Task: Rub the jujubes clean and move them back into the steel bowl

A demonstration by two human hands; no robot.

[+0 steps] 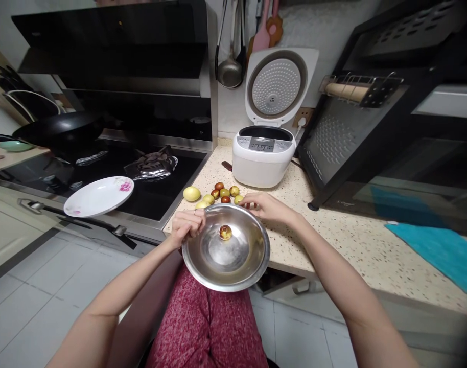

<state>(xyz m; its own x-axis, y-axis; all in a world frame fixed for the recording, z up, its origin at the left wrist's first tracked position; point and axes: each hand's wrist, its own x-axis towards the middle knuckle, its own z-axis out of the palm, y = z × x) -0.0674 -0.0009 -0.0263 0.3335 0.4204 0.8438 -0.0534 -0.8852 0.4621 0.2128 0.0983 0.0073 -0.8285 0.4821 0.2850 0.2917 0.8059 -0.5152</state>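
One small reddish-yellow fruit (225, 232) lies inside the steel bowl (203, 266), a little beyond the bowl's middle, toward the far rim. It is roundish, so no long axis can be made out. The bowl hangs past the near edge of the desk (333, 240), over the person's lap in red patterned cloth (210, 322).

The left hand (187, 227) grips the bowl's left rim, fingers curled closed over the edge. The right hand (266, 207) rests just beyond the bowl's far right rim, its fingers (249, 200) loosely bent and pointing left toward the loose fruits (222, 194) on the desk. Whether those fingertips already pinch a fruit cannot be told; the nearest fruit sits touching or just beside them, partly covered.

The loose fruits lie in a small cluster directly beyond the bowl's far rim, left of the right hand's fingertips, so the right hand is clearly the nearer one. A larger pale yellow fruit (191, 193) lies at the left end of the cluster, closer to the left hand.

Beyond the cluster stands a white rice cooker (262, 158) with its lid up. Left of the bowl, a white plate (99, 197) with a pink flower rests on the black hob (114, 174). Right of the bowl, well apart, a blue cloth (436, 250) lies on the desk, cut off by the frame edge.
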